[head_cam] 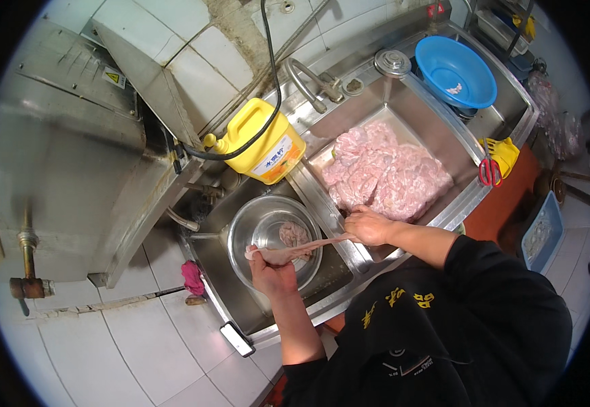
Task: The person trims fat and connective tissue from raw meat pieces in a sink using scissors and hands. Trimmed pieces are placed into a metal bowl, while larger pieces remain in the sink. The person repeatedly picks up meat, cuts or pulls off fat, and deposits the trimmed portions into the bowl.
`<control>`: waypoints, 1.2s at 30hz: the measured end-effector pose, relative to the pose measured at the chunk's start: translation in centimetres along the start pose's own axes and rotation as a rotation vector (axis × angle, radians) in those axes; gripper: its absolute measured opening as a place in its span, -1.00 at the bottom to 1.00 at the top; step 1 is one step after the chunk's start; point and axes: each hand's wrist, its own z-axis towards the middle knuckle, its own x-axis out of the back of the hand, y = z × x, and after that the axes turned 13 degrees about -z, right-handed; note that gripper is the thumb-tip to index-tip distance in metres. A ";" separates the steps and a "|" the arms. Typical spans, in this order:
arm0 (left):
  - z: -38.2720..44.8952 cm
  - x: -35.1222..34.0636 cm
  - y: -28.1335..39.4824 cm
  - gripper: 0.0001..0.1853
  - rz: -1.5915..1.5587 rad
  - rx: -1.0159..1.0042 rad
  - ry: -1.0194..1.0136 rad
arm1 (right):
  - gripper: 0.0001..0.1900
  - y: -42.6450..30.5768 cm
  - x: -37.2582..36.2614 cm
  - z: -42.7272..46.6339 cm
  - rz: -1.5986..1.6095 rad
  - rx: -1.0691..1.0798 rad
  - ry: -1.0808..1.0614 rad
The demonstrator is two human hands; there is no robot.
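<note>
A long strip of pale raw meat or offal (302, 249) is stretched between my two hands. My left hand (273, 272) grips one end of it over a round steel basin (234, 229), in which a small clump of the same kind (294, 234) lies. My right hand (368, 226) holds the other end above the divider between the sinks (320, 203). Beside it, a big heap of pink raw offal or meat (386, 170) fills much of the middle sink basin.
A yellow jug (262, 140) stands behind the left sink, near a curved faucet (307, 84). A blue plastic bowl (457, 71) sits at the right sink. Red-handled scissors (489, 170) and a yellow glove (506, 155) rest on the rim. A phone (237, 339) lies at the left edge.
</note>
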 end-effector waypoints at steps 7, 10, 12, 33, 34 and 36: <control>0.0 0.9 0.2 -0.75 -0.042 -0.050 0.189 | -0.76 2.6 -0.7 -1.9 -0.142 -0.008 -0.199; 1.8 3.4 0.0 -0.75 -0.034 -0.046 0.209 | -0.73 2.3 -0.7 -1.8 -0.088 -0.023 -0.281; 4.0 6.3 -1.0 -0.72 0.027 -0.080 0.070 | -0.72 1.6 -0.5 -1.5 -0.002 -0.016 -0.299; -1.3 2.6 -8.9 -0.75 1.842 -0.228 -0.738 | -0.71 -1.5 2.6 1.1 -0.100 -0.069 -0.385; -1.5 1.9 -8.5 -0.77 1.932 -0.213 -0.746 | -0.70 -1.4 2.5 1.1 -0.115 -0.066 -0.343; -2.1 0.8 -7.5 -0.79 2.034 -0.212 -0.759 | -0.70 -1.2 2.0 1.3 -0.206 -0.026 -0.294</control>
